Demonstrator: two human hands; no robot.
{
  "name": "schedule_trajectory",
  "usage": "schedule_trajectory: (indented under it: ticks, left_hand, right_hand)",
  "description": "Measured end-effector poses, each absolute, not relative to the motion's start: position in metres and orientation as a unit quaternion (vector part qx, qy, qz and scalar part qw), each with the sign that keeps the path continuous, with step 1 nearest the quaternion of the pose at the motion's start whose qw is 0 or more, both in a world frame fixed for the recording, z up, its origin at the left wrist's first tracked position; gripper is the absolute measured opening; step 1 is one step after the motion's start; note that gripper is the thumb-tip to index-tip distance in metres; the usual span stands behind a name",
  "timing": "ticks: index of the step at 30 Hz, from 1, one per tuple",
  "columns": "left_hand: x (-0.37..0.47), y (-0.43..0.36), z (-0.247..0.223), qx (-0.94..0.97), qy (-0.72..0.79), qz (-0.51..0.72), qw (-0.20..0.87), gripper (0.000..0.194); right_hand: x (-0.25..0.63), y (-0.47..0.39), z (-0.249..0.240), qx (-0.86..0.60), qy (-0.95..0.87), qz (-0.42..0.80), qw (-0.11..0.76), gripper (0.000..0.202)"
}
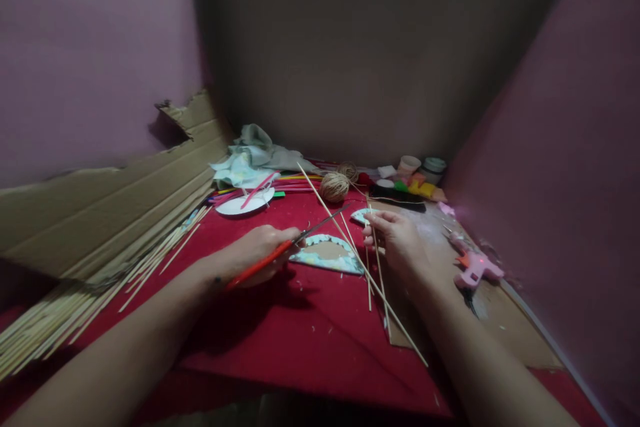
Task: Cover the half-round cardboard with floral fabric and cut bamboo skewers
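Nearest the camera, both forearms reach in over a red cloth covering the table. Left hand is clenched around red-handled scissors, blades slightly parted and pointing toward 2 o'clock, tips close to a long bamboo stick. The stick is thin, pale, straight, running from 11 o'clock down to 5 o'clock. Right hand pinches shorter sticks between fingertips, just beside the long one. Between the hands lies a patterned ring-shaped paper piece, flat on the cloth. At 3 o'clock, a pink glue gun. At 9 o'clock, a bundle of sticks against cardboard. Farther, at 12 o'clock, a twine ball. No legible writing anywhere.
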State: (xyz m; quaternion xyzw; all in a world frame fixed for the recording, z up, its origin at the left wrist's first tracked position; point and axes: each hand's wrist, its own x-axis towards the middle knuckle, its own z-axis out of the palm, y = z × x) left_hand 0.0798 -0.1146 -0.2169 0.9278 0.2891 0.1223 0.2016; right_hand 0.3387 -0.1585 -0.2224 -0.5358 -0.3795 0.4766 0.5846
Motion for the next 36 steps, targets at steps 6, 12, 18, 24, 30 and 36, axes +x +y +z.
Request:
schedule_trajectory:
  ticks: [6, 12, 18, 24, 30, 36]
  left_hand:
    - [0.082, -0.116, -0.216, 0.927, 0.291, 0.131, 0.198, 0.020]
    - [0.084, -0.119, -0.211, 0.925, 0.319, 0.110, 0.176, 0.017]
    - [0.087, -0.122, -0.208, 0.913, 0.374, 0.089, 0.138, 0.014]
    - [0.086, -0.121, -0.218, 0.928, 0.354, 0.090, 0.077, 0.011]
    - [0.085, -0.120, -0.222, 0.931, 0.312, 0.147, 0.122, 0.021]
    - [0.087, -0.119, -0.223, 0.934, 0.301, 0.147, 0.120, 0.029]
  right_hand:
    - [0.335, -0.149, -0.220, -0.540, -0.435, 0.385, 0.609, 0.026]
    - [0.330, -0.161, -0.203, -0.574, -0.515, 0.237, 0.591, 0.020]
    - [0.306, -0.191, -0.194, -0.497, -0.559, 0.475, 0.463, 0.024]
    - [0.289, -0.194, -0.207, -0.522, -0.623, 0.218, 0.539, 0.011]
    - [0.291, -0.193, -0.205, -0.508, -0.607, 0.284, 0.542, 0.015]
    - [0.297, -0.191, -0.197, -0.479, -0.519, 0.459, 0.538, 0.016]
